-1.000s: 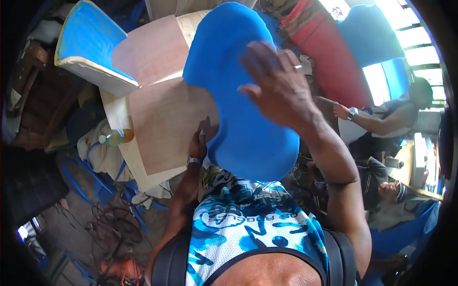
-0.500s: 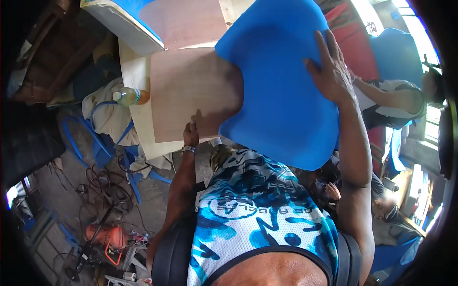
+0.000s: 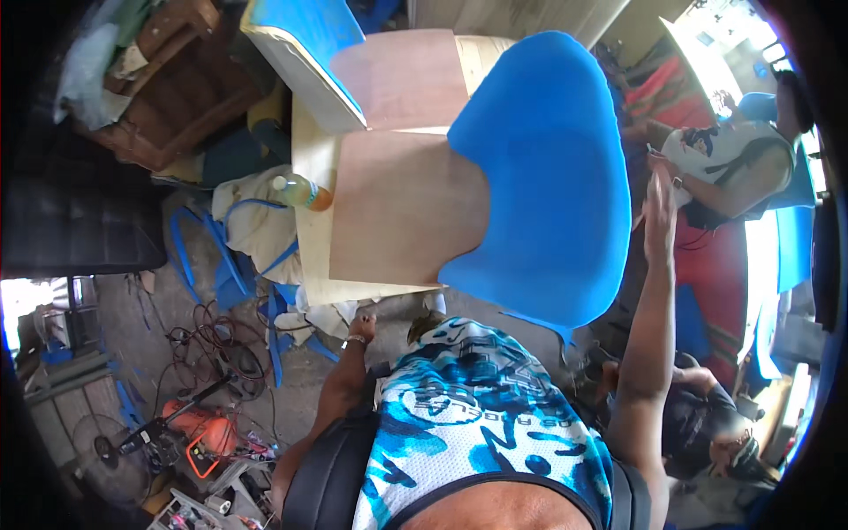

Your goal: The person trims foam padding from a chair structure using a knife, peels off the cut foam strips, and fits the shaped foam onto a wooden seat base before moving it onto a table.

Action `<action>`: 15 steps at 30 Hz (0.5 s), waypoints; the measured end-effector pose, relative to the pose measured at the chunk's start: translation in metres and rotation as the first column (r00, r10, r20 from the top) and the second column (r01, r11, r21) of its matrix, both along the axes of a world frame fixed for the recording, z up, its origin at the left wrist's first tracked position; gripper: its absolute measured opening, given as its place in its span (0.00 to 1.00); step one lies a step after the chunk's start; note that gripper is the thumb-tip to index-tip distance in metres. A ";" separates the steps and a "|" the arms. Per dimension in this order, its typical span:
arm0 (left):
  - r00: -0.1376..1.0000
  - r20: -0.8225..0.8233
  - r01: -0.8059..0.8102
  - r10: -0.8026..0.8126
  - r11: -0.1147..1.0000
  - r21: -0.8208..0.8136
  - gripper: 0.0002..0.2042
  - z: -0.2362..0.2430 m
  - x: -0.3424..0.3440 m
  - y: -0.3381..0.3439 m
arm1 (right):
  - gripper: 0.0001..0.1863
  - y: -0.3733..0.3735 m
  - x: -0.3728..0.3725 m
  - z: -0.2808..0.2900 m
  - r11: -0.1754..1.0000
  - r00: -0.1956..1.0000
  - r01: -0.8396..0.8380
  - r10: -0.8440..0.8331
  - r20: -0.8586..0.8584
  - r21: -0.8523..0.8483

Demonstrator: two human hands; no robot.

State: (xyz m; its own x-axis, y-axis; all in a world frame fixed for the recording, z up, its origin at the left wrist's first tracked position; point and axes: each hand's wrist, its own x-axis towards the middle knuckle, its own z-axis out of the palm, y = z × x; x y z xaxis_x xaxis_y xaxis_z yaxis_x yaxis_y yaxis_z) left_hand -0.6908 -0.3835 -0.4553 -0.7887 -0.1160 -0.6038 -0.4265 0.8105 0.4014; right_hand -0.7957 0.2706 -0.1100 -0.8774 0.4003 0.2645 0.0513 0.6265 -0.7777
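A large blue curved panel point(image 3: 552, 185), smooth-faced and notched on its left side, lies over the right part of the worktable. My right hand point(image 3: 658, 212) is just off the panel's right edge, its fingers stretched out and seen nearly edge-on, with nothing in it. Left of the panel lies a thin brown board point(image 3: 406, 208), partly covered by it. My left hand point(image 3: 362, 325) hangs below the table's near edge, apart from the board; its fingers are foreshortened and their grip is unclear. A blue-and-white upright piece point(image 3: 305, 66) stands at the table's far left.
A bottle of amber liquid point(image 3: 303, 193) lies on the pale tabletop's point(image 3: 311, 256) left edge. Tangled hoses point(image 3: 216, 340), an orange machine point(image 3: 203, 428) and a fan point(image 3: 97, 450) occupy the floor at left. One person point(image 3: 738, 168) stands at right; another point(image 3: 707, 415) is lower right.
My right hand has come off the blue panel's face to beyond its right edge. My left hand has drawn back from the brown board toward me. The view has shifted.
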 end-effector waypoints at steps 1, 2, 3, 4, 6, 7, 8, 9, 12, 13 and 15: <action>0.968 -0.004 0.249 -0.251 0.962 -0.116 0.21 0.007 0.000 -0.008 | 0.27 0.004 0.024 -0.037 0.994 0.996 -0.012 0.021 0.089 -0.104; 0.972 -0.020 0.232 -0.236 0.964 -0.130 0.21 0.010 -0.005 -0.009 | 0.26 -0.008 0.046 -0.073 0.744 0.991 0.136 -0.114 0.076 -0.655; 0.993 0.043 0.116 -0.112 0.987 -0.107 0.23 0.013 -0.006 -0.012 | 0.27 -0.026 0.073 -0.100 0.920 0.969 0.171 -0.093 0.228 -0.352; 0.995 0.103 0.020 -0.012 0.997 -0.079 0.25 0.021 -0.017 -0.011 | 0.29 -0.018 0.114 -0.147 0.988 0.929 0.141 -0.154 0.335 0.061; 0.996 0.088 0.026 -0.016 0.994 -0.106 0.25 0.019 -0.031 -0.002 | 0.29 -0.020 0.222 -0.250 0.991 0.909 0.114 -0.132 0.396 0.068; 0.999 0.045 0.027 -0.020 0.986 -0.164 0.25 0.023 -0.029 -0.006 | 0.28 -0.048 0.252 -0.270 0.955 0.797 0.233 -0.080 0.598 -0.183; 0.998 -0.010 0.056 -0.058 0.981 -0.184 0.25 0.024 -0.026 -0.013 | 0.27 -0.081 0.284 -0.282 0.948 0.790 0.240 -0.066 0.610 -0.208; 0.996 0.016 0.087 -0.086 0.985 -0.148 0.25 0.033 -0.038 0.000 | 0.25 -0.098 0.345 -0.325 0.887 0.805 0.346 -0.114 0.582 -0.306; 0.979 -0.016 0.204 -0.205 0.976 -0.078 0.23 0.056 -0.035 0.017 | 0.25 -0.155 0.487 -0.398 0.989 0.706 -0.005 0.109 0.700 -0.150; 0.973 -0.028 0.224 -0.228 0.969 -0.102 0.22 0.071 -0.033 0.023 | 0.28 -0.185 0.513 -0.383 0.963 0.561 0.154 0.098 0.822 -0.220; 0.953 0.004 0.303 -0.304 0.950 -0.074 0.19 0.091 -0.026 0.046 | 0.24 -0.228 0.590 -0.445 0.964 0.487 -0.161 0.263 0.833 -0.210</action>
State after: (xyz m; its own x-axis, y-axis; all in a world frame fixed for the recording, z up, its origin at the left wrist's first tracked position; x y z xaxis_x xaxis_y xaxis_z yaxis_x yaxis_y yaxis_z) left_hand -0.7171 -0.3373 -0.3648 -0.7977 0.0859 -0.5968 -0.1533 0.9284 0.3385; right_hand -0.2058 0.0425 -0.5549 -0.7192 0.1470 -0.6791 0.5916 0.6422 -0.4874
